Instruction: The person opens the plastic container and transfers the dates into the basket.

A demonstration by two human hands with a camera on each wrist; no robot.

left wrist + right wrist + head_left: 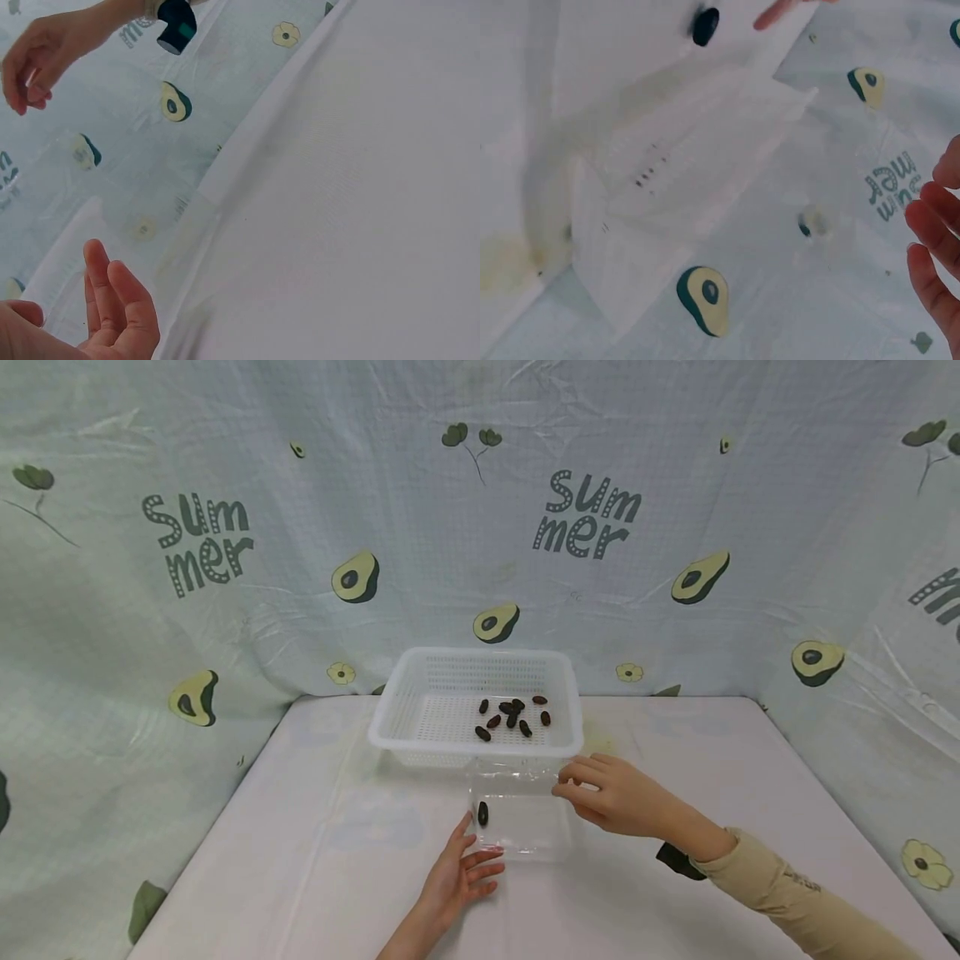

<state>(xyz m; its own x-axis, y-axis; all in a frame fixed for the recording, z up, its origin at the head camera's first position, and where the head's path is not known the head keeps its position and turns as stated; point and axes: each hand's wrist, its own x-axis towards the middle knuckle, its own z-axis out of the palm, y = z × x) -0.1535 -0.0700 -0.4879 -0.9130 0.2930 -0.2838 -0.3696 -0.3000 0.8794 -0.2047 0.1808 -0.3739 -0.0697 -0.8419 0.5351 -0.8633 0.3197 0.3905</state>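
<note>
A clear plastic box (525,827) stands on the table with one dark, oblong, date-like fruit (483,814) at its left side. By the box's front left corner is my left hand (453,878), thumb up along the side and fingers loosely spread at the front edge; firm contact cannot be made out. My right hand (618,799) hovers at the box's back right, its fingers loosely bent. Nothing shows between those right fingers (930,225) in the right wrist view. Behind the box, a white slotted basket (378,737) contains several similar dark fruits (512,721).
A white cloth covers the table (337,877). Around its back and sides hangs a pale curtain (420,510) printed with avocados and lettering. A black device (678,861) sits on the right wrist, below the beige sleeve (780,885).
</note>
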